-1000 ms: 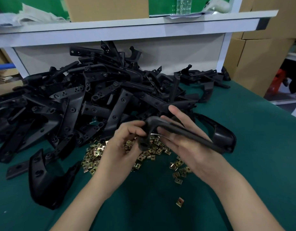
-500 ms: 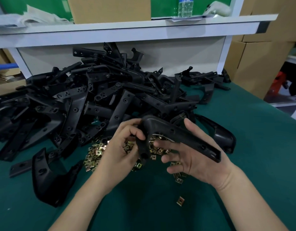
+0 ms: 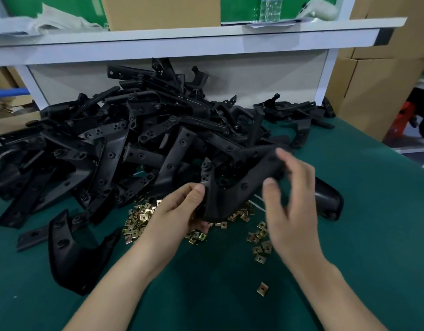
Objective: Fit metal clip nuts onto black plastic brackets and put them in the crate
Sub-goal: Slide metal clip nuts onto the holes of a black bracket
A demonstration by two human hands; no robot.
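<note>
My left grip (image 3: 180, 209) is clamped on the bend of a black bracket (image 3: 232, 197), held just above the scattered clip nuts (image 3: 139, 220) on the green tabletop (image 3: 373, 235). The bracket's long arm runs from the near left up toward the far right, and its short arm points away toward the pile of brackets (image 3: 110, 144). My right grip (image 3: 292, 204) is blurred, its fingers spread around the far-right end of that long arm, so I cannot tell whether it holds or only touches it.
</note>
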